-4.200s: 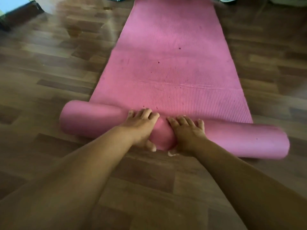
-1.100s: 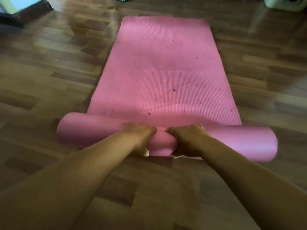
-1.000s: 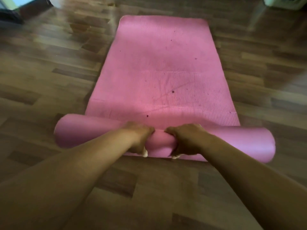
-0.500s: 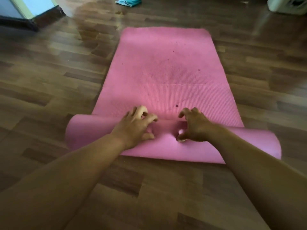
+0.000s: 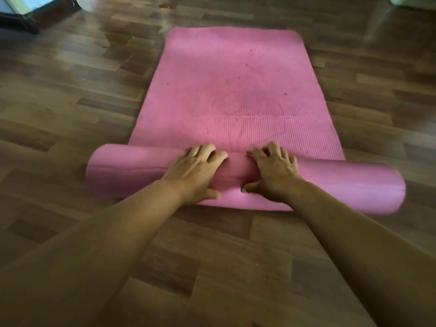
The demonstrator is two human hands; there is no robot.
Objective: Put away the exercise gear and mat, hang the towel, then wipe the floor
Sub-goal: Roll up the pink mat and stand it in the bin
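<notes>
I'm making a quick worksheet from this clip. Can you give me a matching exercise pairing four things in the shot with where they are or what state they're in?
Things:
1. left hand
2. right hand
3. rolled part of the mat
4. flat part of the mat

States:
A. spread on the wooden floor, farther away
B. thick pink tube lying crosswise
C. grips the roll, nearer its right end
D. grips the roll, nearer its left end

Pairs: 1-D, 2-C, 3-B, 4-A

I'm looking down into what reads as a room in a home: wood-plank laminate flooring [image 5: 70, 109] runs across the whole view, a pink exercise mat [image 5: 236, 90] lies half rolled on it, and a dark door threshold [image 5: 35, 13] with daylight behind sits at the far left corner.
</notes>
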